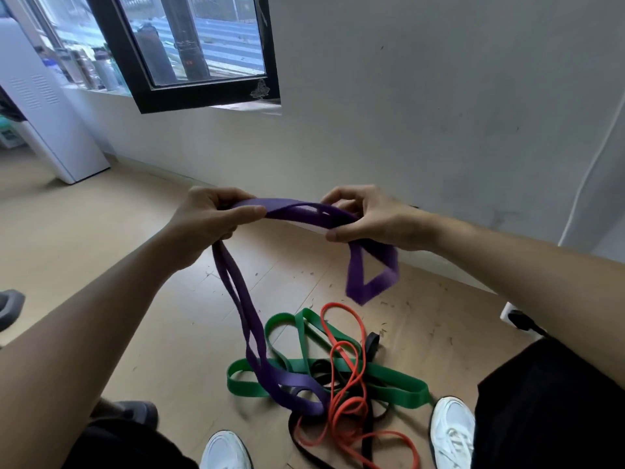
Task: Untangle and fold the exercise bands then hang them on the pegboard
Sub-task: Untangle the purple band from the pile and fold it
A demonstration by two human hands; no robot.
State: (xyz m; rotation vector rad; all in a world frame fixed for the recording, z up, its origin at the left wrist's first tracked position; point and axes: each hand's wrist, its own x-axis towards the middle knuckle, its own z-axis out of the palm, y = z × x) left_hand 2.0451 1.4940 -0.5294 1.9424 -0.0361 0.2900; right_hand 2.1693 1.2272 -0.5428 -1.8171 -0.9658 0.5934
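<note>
Left hand (206, 221) and right hand (368, 220) each pinch the purple band (297, 209) (one loop trails onto the green band (382, 374)); bare wooden floor (101, 238) stretches left

One view only — a wide-angle head camera looks forward and down, close over both forearms, toward the wooden floor (101, 225) near and the white wall (422, 96) far — window (189, 45) far left.

Purple band (304, 211) stretched mid-air, one loop dangling, long end trailing to floor w/ green band (389, 374), orange band (345, 380) & black band (368, 431), all tangled.
</note>
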